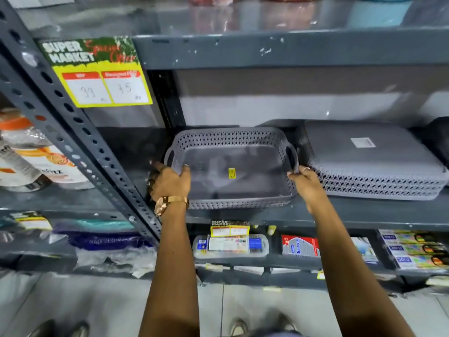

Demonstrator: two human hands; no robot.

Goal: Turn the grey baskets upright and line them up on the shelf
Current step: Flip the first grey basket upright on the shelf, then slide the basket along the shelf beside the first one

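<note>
- Spanning the view, the dark grey metal shelf [340, 215] carries the baskets along its front edge, between a perforated upright post [80, 132] at the left end and dark goods at the right.
- An overturned stack of grey perforated plastic baskets [374, 161] lies bottom up toward the right end of the shelf, a white label on its top face; it looks yet to be turned.
- One upright grey perforated plastic basket [230, 166] sits near the left end, just beside the stack, its front wall at the shelf's front edge.
- The left hand [170, 181] is closed over its near left rim; the right hand [306, 181] grips the right handle.
- To do this step well, I judge: keep it level, square its front wall to the shelf edge, and leave room on the right for the rest.
</note>
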